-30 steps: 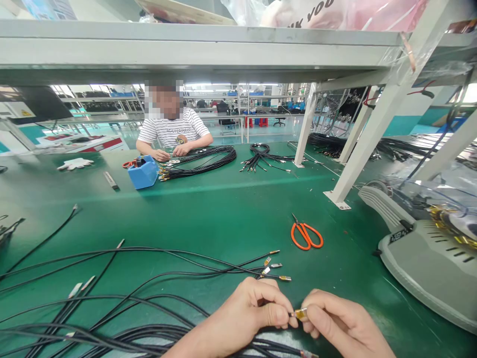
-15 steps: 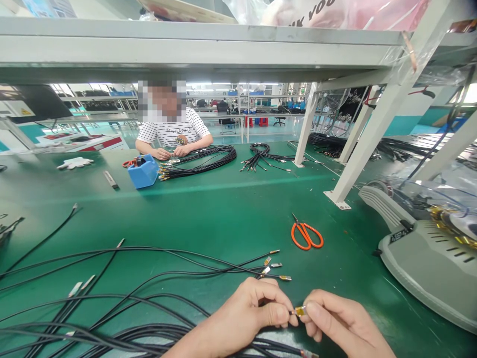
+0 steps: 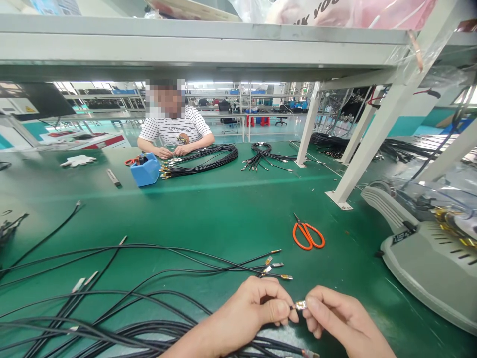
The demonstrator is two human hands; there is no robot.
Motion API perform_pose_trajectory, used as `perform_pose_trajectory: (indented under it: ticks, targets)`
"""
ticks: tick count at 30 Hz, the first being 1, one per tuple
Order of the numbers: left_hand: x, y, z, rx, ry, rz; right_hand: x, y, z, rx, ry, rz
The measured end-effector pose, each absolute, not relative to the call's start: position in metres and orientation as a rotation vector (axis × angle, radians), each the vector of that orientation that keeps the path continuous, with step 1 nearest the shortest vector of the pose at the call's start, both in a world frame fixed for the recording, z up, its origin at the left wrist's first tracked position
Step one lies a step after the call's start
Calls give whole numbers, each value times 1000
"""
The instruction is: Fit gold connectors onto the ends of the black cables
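Note:
My left hand (image 3: 250, 312) pinches a thin black cable just behind its small metal connector (image 3: 300, 305), low in the middle of the view. My right hand (image 3: 341, 320) pinches the connector tip from the other side, thumb and forefinger closed on it. Both hands hover just above the green table (image 3: 223, 209). Several loose black cables (image 3: 122, 298) with metal ends fan out to the left and in front of my hands. Orange scissors (image 3: 307, 235) lie shut on the mat beyond my right hand.
A grey machine (image 3: 428, 248) stands at the right. White shelf legs (image 3: 357, 154) are bolted down at the back right. Across the table a person in a striped shirt (image 3: 174, 132) handles a cable coil (image 3: 203, 159) beside a blue box (image 3: 145, 170). A white glove (image 3: 77, 160) lies far left.
The connector between my fingers has turned slightly and now shows more silver than gold. My hands have stayed in nearly the same place.

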State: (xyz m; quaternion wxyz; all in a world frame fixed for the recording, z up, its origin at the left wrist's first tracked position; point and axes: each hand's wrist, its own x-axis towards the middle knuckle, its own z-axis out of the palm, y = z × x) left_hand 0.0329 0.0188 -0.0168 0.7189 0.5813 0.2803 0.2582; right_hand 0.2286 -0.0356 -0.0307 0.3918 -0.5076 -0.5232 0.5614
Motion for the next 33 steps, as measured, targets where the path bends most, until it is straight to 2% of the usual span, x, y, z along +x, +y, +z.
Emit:
perform_pose_trajectory:
  ticks: [33]
  targets:
    - [31, 19, -16, 1308, 652, 548, 224, -38, -31, -1308, -1253, 1348]
